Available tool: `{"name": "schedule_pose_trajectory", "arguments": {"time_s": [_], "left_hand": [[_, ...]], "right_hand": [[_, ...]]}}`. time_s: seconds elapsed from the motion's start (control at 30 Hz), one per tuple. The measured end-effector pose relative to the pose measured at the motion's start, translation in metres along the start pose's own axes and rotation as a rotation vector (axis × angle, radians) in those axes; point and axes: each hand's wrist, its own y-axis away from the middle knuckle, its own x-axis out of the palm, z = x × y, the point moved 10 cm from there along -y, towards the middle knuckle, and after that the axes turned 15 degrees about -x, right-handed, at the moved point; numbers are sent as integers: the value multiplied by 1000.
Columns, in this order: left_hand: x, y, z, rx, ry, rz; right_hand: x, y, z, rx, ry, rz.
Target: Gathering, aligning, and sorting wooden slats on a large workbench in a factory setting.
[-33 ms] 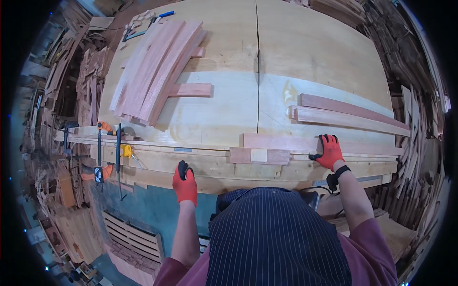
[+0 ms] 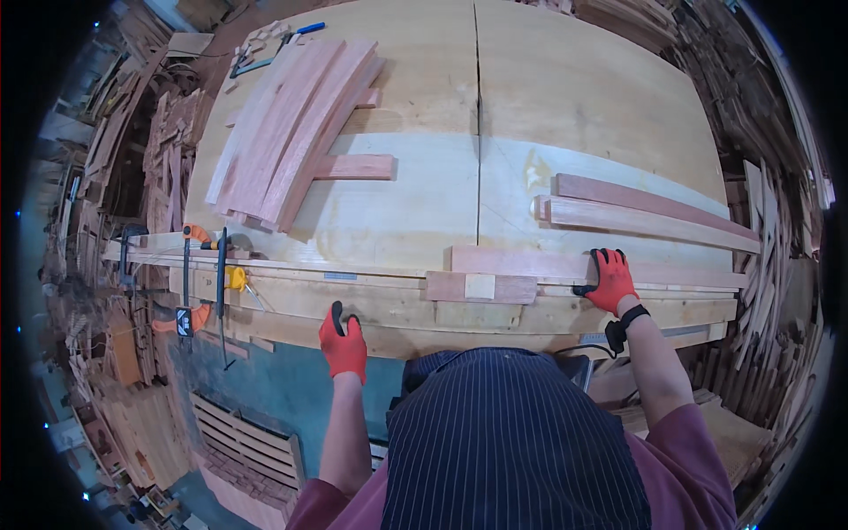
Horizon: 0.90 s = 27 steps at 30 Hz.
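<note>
My right hand [image 2: 611,283], in a red glove with black fingertips, grips a long pinkish wooden board [image 2: 521,261] near the front edge of the worktable. Its fingers lie over the board's far side and its thumb is on the near side. A short wooden block [image 2: 442,287] with a pale square patch [image 2: 480,287] lies across the near side of the board's left part. My left hand [image 2: 343,340], gloved alike, hovers at the table's front edge with thumb and fingers apart and nothing visible between them.
Several pinkish planks [image 2: 291,132] are stacked on crosspieces at the table's back left. Two strips [image 2: 645,208] lie at right. Orange-handled bar clamps [image 2: 187,274] and a yellow tool [image 2: 235,279] sit at the left front edge. A slatted pallet [image 2: 247,437] stands below.
The thumb and fingers of my left hand have spread slightly apart. My right hand stays on the board.
</note>
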Motion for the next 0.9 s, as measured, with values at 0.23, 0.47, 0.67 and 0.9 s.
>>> {"name": "schedule_pose_trajectory", "arguments": {"time_s": [0.23, 0.47, 0.67, 0.9], "left_hand": [[-32, 26, 66, -166, -66, -9], [-64, 63, 135, -11, -128, -25], [-113, 114, 195, 9, -110, -50], [-155, 164, 241, -104, -136, -31]], "right_hand": [[4, 11, 4, 33, -24, -28], [8, 24, 11, 59, -33, -58], [20, 37, 10, 78, -30, -102], [14, 46, 16, 104, -24, -133]]}}
